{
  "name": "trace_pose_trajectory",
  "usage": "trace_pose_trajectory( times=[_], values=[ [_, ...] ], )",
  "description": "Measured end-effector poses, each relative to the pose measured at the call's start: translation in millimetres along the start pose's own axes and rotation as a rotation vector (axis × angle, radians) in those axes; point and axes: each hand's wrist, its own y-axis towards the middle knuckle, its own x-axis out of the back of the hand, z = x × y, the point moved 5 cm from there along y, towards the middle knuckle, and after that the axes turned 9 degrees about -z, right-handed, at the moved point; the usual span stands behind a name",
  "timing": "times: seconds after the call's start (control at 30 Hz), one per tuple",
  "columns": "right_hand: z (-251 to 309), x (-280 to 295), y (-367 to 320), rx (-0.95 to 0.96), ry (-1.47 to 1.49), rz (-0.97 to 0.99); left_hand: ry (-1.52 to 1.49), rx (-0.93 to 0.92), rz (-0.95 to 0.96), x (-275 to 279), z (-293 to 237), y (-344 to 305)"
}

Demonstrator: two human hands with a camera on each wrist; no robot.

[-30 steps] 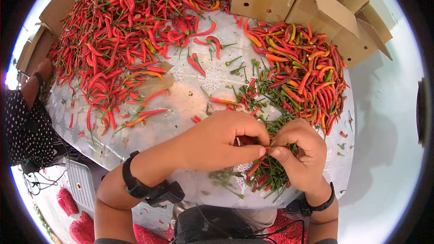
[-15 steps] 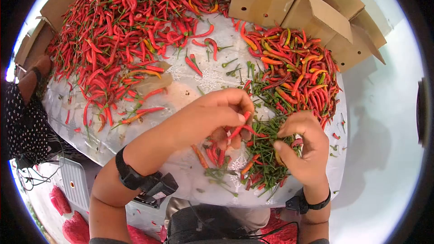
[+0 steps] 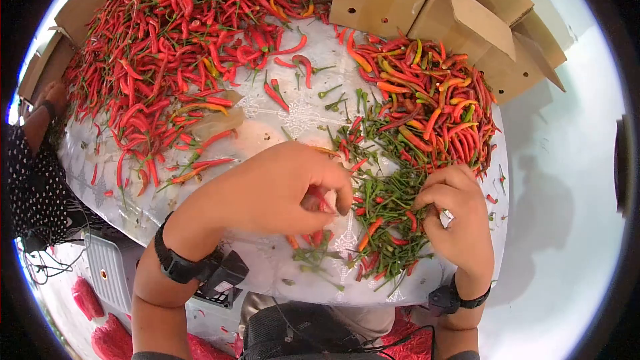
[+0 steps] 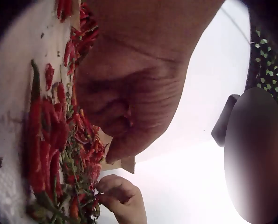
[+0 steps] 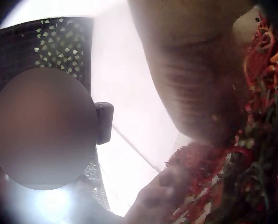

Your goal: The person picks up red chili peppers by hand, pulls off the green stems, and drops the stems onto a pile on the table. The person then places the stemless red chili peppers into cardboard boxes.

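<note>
My left hand (image 3: 280,190) is curled above the table's near middle, with red chillies (image 3: 319,199) showing between its fingers and thumb. In the left wrist view a bit of red shows in the folded palm (image 4: 143,107). To the right, my right hand (image 3: 460,217) bends its fingers over the edge of a heap of green chilli stems (image 3: 393,193). Its fingertips are right beside a small red chilli (image 3: 411,220); I cannot tell whether they pinch it. Several loose chillies (image 4: 48,154) lie below the left hand in the left wrist view.
A large mound of red chillies with stems (image 3: 180,40) covers the far left. Red, orange and yellow chillies (image 3: 440,107) are heaped at the right, before open cardboard boxes (image 3: 460,27). Another person's arm (image 3: 40,120) reaches in at the left edge. Scattered stems lie mid-table.
The hands were together at a chilli, then parted. My left hand has moved left with red chillies, its fingers now more closed. My right hand has shifted slightly to the right.
</note>
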Motion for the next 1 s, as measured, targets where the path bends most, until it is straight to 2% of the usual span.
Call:
trace_pose_trajectory(
  times=[0.07,0.17,0.23,0.33,0.43,0.53,0.63,0.67,0.73,0.87,1.0],
  values=[
    [-0.5,2.0,0.0,0.027,-0.016,-0.050,0.112,0.030,0.114,-1.2,3.0,-2.9],
    [-0.5,4.3,-0.9,-0.025,0.038,-0.076,0.386,-0.146,0.080,-4.4,9.0,-3.6],
    [-0.5,7.5,0.0,-0.062,0.013,-0.117,0.398,-0.138,0.085,-5.2,11.2,-3.2],
    [5.8,6.7,1.1,-0.063,0.033,-0.066,0.412,-0.121,0.094,-5.2,13.0,-3.0],
    [0.7,-0.8,-6.2,-0.054,0.029,0.153,0.410,-0.127,0.083,-5.5,11.8,-1.2],
    [3.1,-3.7,-6.1,-0.044,0.000,0.180,0.384,-0.152,0.012,-4.5,12.0,0.7],
    [7.1,-2.4,-4.2,-0.045,0.040,0.124,0.316,-0.194,-0.093,-1.4,13.5,3.3],
    [6.4,-1.8,-3.7,-0.089,0.103,0.066,0.288,-0.210,-0.129,0.8,12.2,3.5],
    [3.7,-0.5,-3.5,-0.179,0.228,-0.055,0.225,-0.212,-0.085,2.3,7.8,3.7],
    [1.6,-2.4,-4.8,-0.285,0.423,-0.040,0.202,-0.251,0.014,-6.3,4.1,3.2],
    [-3.8,-17.8,-10.3,-0.436,0.619,-0.078,0.492,-0.253,0.095,-21.6,6.2,-0.5]
  ],
)
